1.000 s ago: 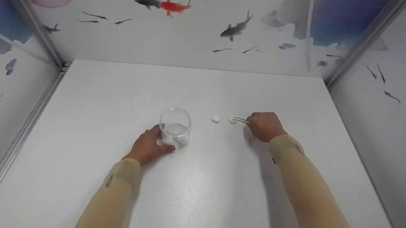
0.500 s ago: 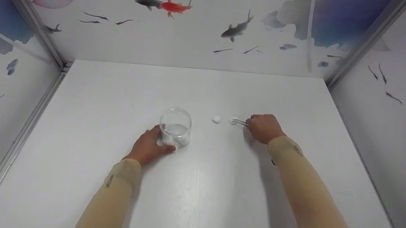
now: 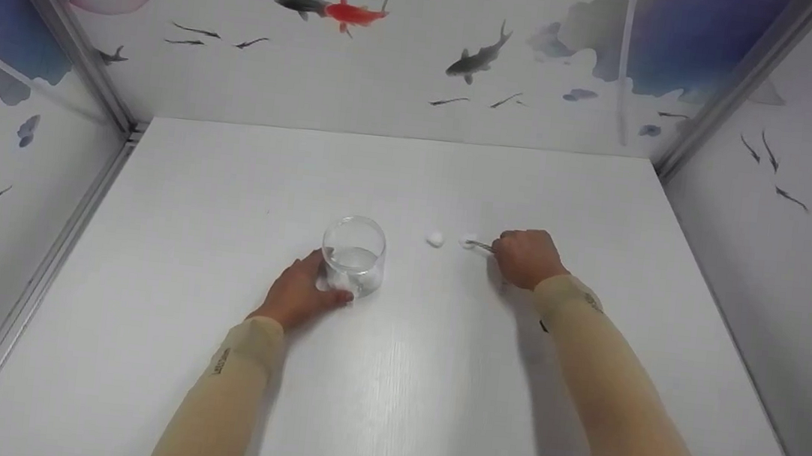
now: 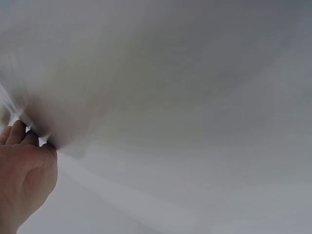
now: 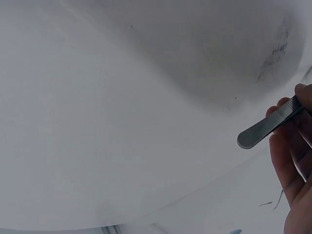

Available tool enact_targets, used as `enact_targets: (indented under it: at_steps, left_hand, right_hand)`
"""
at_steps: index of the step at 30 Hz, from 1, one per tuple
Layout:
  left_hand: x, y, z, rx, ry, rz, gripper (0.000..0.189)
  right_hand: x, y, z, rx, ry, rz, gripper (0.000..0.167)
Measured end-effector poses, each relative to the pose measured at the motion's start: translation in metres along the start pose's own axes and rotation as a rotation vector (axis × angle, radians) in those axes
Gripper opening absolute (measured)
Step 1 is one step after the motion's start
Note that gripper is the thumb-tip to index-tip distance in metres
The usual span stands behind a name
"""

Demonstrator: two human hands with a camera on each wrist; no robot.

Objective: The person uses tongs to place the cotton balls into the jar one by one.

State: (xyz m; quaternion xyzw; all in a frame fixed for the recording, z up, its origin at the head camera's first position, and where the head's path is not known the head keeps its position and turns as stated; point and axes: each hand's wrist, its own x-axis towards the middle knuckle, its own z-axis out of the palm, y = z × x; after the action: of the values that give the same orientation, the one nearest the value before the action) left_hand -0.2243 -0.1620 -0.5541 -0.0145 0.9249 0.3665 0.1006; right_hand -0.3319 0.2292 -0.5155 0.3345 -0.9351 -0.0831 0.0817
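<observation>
In the head view my left hand (image 3: 299,294) grips the lower side of a clear round jar (image 3: 371,254), thumb at the front and the other fingers behind it. White cotton balls (image 3: 340,281) lie at the jar's bottom. My right hand (image 3: 528,259) pinches a pair of metal tweezers (image 3: 481,246), whose tips meet a cotton ball (image 3: 467,240) on the table. A second cotton ball (image 3: 435,239) lies just left of that one. The right wrist view shows the tweezers' rounded back end (image 5: 253,135) sticking out past the thumb and fingers.
The white table (image 3: 387,407) is bounded by a back panel (image 3: 389,98) and side panels printed with fish and petals. Metal frame strips (image 3: 101,75) run along the corners. Both forearms wear pale sleeves (image 3: 223,390).
The tweezers' prongs have come together at the right cotton ball, and my right hand has dipped slightly towards me. My left hand stays on the jar.
</observation>
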Motion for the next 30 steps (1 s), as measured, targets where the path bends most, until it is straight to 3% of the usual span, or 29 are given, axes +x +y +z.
enact_targets:
  at_steps: [14, 22, 30]
  left_hand:
    - [0.001, 0.001, -0.001, 0.012, 0.006, 0.039, 0.099]
    - [0.001, 0.0, -0.002, -0.004, -0.007, 0.041, 0.1]
    - [0.002, -0.003, 0.0, -0.009, -0.005, 0.051, 0.103]
  right_hand:
    - [-0.013, 0.006, -0.012, 0.104, 0.037, 0.026, 0.012]
    - [-0.017, 0.0, -0.025, 0.092, 0.137, -0.046, 0.011]
    - [-0.006, -0.019, -0.046, 0.113, 0.216, -0.124, 0.012]
